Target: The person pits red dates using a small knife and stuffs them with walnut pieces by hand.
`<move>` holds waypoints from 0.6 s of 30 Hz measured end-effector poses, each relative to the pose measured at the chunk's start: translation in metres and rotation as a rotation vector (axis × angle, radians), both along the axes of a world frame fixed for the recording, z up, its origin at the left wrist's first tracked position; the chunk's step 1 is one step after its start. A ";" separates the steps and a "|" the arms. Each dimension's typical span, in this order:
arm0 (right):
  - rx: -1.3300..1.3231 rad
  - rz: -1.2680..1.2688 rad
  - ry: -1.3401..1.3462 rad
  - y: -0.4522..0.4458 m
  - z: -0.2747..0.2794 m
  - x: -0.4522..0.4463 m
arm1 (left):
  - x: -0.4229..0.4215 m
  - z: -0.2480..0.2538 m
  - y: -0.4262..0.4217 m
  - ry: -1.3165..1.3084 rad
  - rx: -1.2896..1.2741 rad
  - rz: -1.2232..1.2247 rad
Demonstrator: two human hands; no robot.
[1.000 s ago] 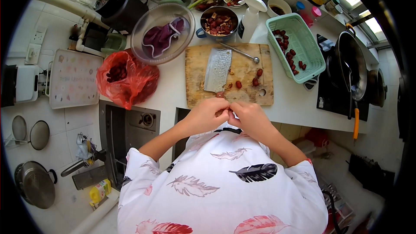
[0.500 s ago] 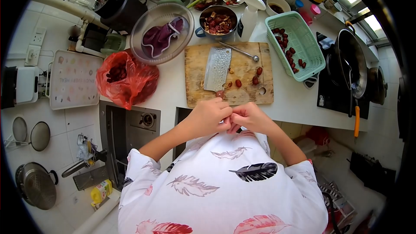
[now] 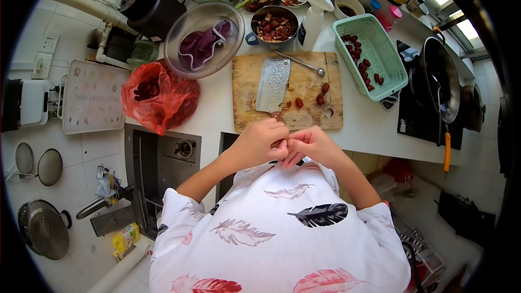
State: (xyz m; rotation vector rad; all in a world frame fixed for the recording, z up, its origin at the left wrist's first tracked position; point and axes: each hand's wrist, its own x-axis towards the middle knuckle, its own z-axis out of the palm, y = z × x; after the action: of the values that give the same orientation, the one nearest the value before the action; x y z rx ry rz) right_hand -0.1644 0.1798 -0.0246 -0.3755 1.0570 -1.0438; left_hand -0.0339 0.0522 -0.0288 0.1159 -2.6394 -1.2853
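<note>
My left hand (image 3: 262, 140) is closed over the near edge of the wooden cutting board (image 3: 317, 122), with a bit of reddish brown, apparently a red date (image 3: 278, 142), showing at its fingers. Against it, my right hand (image 3: 313, 146) pinches with thumb and forefinger; what its fingertips hold is hidden. A cleaver (image 3: 273, 86) lies flat on the board, handle toward my left hand. Beside it are a thin metal rod with a rounded end (image 3: 304, 64), several whole red dates (image 3: 320, 99) and small date scraps (image 3: 287, 105).
Behind the board stand a pot of cut dates (image 3: 274, 27) and a white spray bottle (image 3: 310, 24). A green basket (image 3: 399, 78) holds dates at right, before the stove (image 3: 407, 122). At left are a red plastic bag (image 3: 176, 103), a bowl with purple cloth (image 3: 230, 57) and the sink (image 3: 163, 165).
My hands stay together at the board's near edge. The fingers have shifted slightly, and a bit of reddish brown now shows at my left fingers.
</note>
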 end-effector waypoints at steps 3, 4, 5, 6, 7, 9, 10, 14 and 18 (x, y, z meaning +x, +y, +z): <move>-0.044 0.040 0.090 0.001 -0.007 0.001 | -0.001 -0.002 0.002 0.012 0.004 -0.013; -0.052 0.053 0.153 0.001 -0.007 0.002 | 0.000 -0.004 0.002 0.013 0.003 -0.012; -0.059 0.064 0.217 0.002 -0.007 0.003 | 0.000 -0.007 0.003 0.017 0.020 -0.024; -0.059 0.065 0.218 0.002 -0.006 0.003 | 0.000 -0.008 0.005 0.022 0.037 -0.035; -0.043 0.080 0.234 0.002 -0.003 0.003 | 0.000 -0.007 0.006 0.023 0.037 -0.035; -0.028 0.095 0.251 0.001 -0.003 0.003 | 0.000 -0.006 0.007 0.031 0.048 -0.034; -0.019 0.065 0.218 0.001 -0.004 0.004 | -0.001 -0.007 0.008 0.029 0.049 -0.034; 0.025 -0.027 0.066 0.000 -0.003 0.007 | -0.002 -0.009 0.008 0.097 0.116 0.028; 0.034 -0.036 0.022 -0.001 -0.007 0.007 | -0.003 -0.011 0.009 0.108 0.155 0.061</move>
State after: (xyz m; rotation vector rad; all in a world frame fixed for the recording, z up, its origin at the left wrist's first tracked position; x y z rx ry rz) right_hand -0.1572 0.1787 -0.0311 -0.3423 1.1028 -1.0550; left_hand -0.0364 0.0607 -0.0402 0.1448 -2.4268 -1.4319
